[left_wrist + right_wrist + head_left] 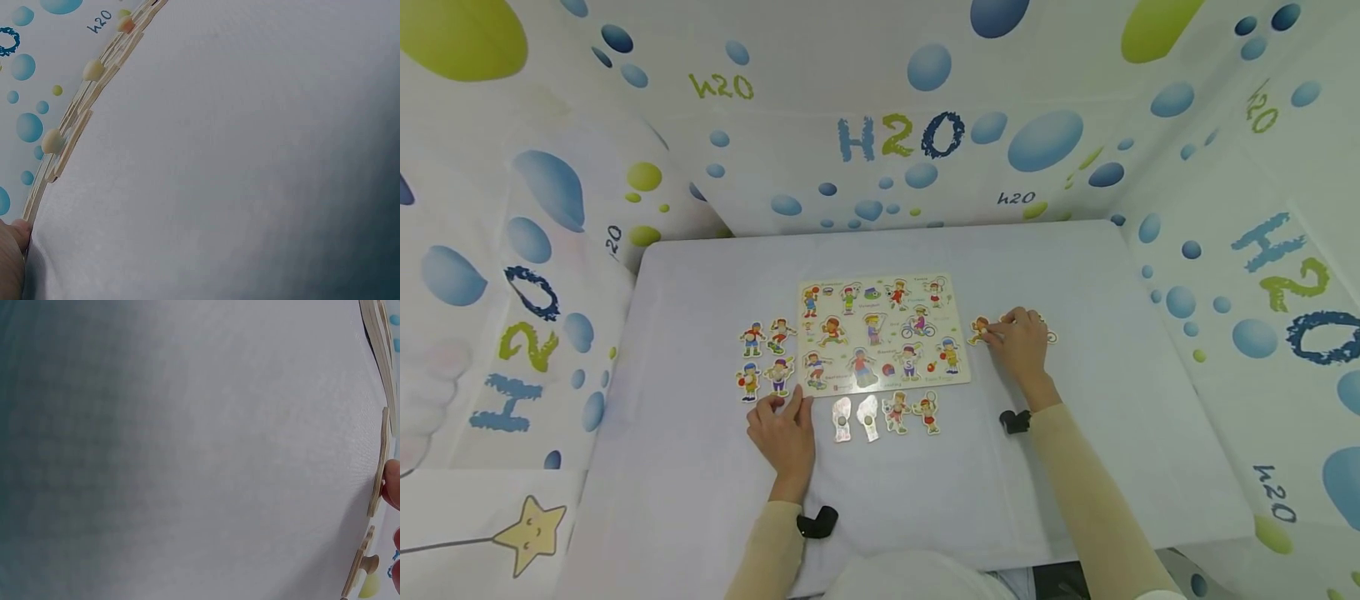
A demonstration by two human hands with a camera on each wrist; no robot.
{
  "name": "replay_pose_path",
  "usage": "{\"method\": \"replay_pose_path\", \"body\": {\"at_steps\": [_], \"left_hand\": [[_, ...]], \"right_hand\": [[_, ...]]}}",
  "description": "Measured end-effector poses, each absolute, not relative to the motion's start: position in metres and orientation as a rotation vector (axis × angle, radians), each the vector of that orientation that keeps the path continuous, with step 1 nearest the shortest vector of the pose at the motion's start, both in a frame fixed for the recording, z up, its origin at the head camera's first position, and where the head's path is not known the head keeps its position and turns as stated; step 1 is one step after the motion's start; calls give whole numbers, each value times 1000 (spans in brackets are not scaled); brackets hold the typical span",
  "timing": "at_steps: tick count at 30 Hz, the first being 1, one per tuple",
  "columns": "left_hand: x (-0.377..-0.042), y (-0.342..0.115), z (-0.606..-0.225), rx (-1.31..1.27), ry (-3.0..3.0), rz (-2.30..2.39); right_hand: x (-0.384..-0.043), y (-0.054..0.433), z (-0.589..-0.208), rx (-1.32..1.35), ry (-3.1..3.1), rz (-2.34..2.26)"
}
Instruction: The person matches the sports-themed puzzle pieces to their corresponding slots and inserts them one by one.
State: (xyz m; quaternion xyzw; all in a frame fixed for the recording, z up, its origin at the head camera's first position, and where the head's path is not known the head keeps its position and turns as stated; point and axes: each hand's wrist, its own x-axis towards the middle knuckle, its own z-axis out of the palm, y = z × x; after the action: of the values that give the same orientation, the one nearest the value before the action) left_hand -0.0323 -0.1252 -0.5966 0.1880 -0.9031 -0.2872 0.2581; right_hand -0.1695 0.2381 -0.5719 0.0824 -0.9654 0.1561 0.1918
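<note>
Step looks like arranging loose puzzle pieces round the board. Right hand bent over a figure piece right of it; pinch unclear. Left hand loose, nothing seen held. Next move probably calls for straightening that piece.

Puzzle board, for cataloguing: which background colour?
Pale yellowish cream; the puzzle board shows best in the head view.

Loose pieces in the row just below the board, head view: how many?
4. From left to right: first pale piece, second pale piece, first printed figure, second printed figure. Another could be hidden under the left hand.
</note>
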Motion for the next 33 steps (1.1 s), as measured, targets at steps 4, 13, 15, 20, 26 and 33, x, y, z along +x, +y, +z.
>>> {"method": "replay_pose_path", "body": {"at_steps": [4, 13, 15, 20, 26, 33], "left_hand": [[-32, -125, -596, 510, -2449, -779], [-32, -126, -595, 497, -2447, -775], [-32, -126, -595, 498, -2448, -777], [-32, -126, -595, 507, -2450, -790], [-32, -126, -598, 518, -2461, -785], [-31, -127, -599, 516, -2462, -782]], "right_hand": [[-170, 238, -572, 235, -2705, 448], [-171, 237, -570, 189, -2744, 526], [-171, 237, -569, 191, -2740, 540], [-171, 236, -567, 218, -2713, 556], [-171, 236, -566, 248, -2706, 506], [-170, 237, -562, 270, -2723, 451]]}}
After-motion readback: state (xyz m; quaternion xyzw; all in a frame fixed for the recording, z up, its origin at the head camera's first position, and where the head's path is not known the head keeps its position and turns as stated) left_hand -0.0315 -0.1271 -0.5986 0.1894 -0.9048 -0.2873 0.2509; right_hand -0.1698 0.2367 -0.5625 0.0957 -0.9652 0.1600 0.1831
